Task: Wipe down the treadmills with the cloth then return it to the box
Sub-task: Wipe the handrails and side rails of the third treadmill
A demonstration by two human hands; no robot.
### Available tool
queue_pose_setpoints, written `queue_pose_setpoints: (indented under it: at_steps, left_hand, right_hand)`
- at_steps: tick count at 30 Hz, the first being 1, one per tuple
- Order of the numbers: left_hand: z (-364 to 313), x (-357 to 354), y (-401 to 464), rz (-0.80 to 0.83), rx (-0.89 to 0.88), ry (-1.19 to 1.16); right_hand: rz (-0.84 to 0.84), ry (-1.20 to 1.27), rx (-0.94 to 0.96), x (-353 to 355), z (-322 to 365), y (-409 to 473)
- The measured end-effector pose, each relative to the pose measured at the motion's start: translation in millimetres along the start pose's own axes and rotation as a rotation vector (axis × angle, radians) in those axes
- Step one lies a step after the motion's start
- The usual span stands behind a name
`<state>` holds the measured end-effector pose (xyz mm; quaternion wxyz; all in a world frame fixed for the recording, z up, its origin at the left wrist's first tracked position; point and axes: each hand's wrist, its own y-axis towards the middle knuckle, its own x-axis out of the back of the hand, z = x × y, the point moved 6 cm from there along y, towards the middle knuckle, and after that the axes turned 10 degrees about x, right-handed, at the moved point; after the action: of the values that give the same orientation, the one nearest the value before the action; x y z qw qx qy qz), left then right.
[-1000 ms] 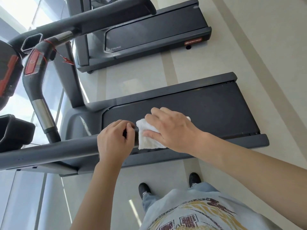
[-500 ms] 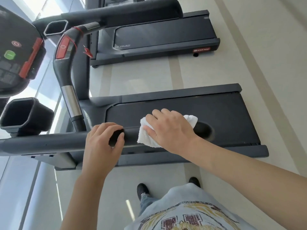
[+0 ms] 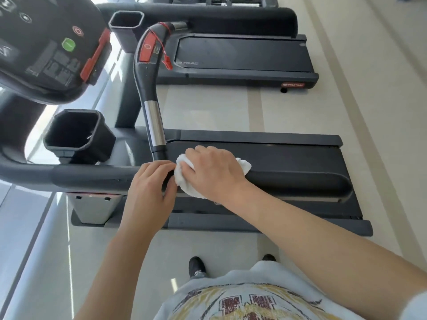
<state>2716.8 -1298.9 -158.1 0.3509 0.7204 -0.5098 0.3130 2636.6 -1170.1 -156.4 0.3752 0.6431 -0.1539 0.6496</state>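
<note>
White cloth (image 3: 188,181) bunched on the near side rail (image 3: 288,180) of the closest treadmill (image 3: 277,155), draped over the padded bar with one end poking out past the knuckles toward the belt. Pressed down by the right hand (image 3: 213,172), fingers curled over the wad and gripping it against the rail. Left hand (image 3: 150,183) just beside it, touching the cloth's edge, fingers and thumb wrapped round the same rail as a brace. Beyond the hands, an upright handlebar (image 3: 151,98) with a chrome sleeve and a red button panel, a red safety clip (image 3: 166,60) dangling from it on a cord. Further left, a cup holder (image 3: 78,135) and the console (image 3: 46,42) with a green button. Second treadmill (image 3: 242,54) well apart across the pale floor (image 3: 381,88). No box in view. Probably mid-wipe on the first machine, with most of the job left. Risks from here: cloth slipping off the rounded bar and dropping onto the belt or floor if the press slackens; the brace hand blocking a leftward stroke and leaving a patch unwiped; a careless sweep near the handlebar snagging the clip's cord or bumping the red button.
</note>
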Motion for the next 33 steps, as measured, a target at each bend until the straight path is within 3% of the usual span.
queue_pose_setpoints:
  at_steps: [4, 10, 15, 19, 26, 33]
  left_hand:
    - [2, -5, 4, 0.019, -0.079, 0.034]
    - [-26, -35, 5, 0.111, -0.191, 0.070]
    - [-45, -53, 8, 0.089, -0.179, 0.034]
    - [-45, -53, 10, 0.077, -0.131, -0.011]
    - [-46, -47, 12, 0.088, 0.072, -0.061]
    - [-60, -42, 13, 0.128, 0.160, -0.061]
  right_hand:
    - [0.184, 0.205, -0.104, 5, -16, -7]
    - [0.319, 0.181, -0.365, 32, -109, -69]
    - [0.474, 0.329, -0.541, 47, -145, -92]
    - [0.630, 0.396, -0.467, 35, -116, -64]
    - [0.636, 0.406, -0.076, 1, -63, -15]
    - [0.697, 0.599, -0.146, 24, -132, -63]
